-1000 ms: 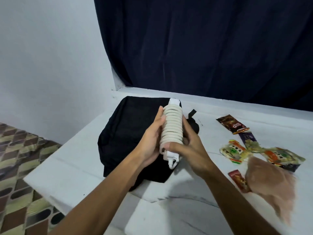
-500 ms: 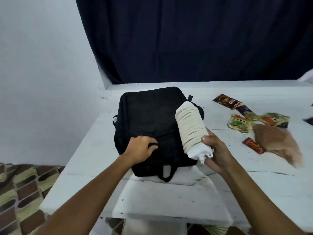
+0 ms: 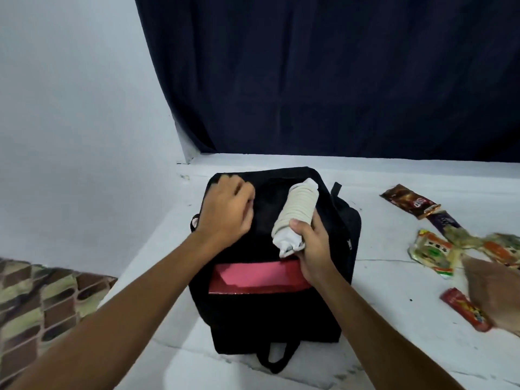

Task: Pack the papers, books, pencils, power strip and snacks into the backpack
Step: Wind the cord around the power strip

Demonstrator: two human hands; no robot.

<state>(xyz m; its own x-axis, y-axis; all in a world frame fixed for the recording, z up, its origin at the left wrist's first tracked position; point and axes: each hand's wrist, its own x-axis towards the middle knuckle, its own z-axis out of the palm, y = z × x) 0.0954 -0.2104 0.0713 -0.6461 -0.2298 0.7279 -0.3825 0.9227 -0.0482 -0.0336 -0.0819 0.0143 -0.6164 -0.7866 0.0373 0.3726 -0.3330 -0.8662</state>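
Two bare forearms — no sleeves, left hand [image 3: 225, 209], right hand [image 3: 312, 249] — unadorned

Both forearms reach forward from the lower edge of the view, bare, and come closer together over the backpack [image 3: 270, 319], which lies flat. The left hand [image 3: 225, 212] is at the far left corner of the backpack, knuckles up, fingers curled down into the black fabric there; if it pinches the fabric I cannot tell. The right hand [image 3: 312, 249] is above the middle of the backpack, to the right of the left hand. Its fingers and thumb are wrapped round the near end of the power strip [image 3: 295, 212].
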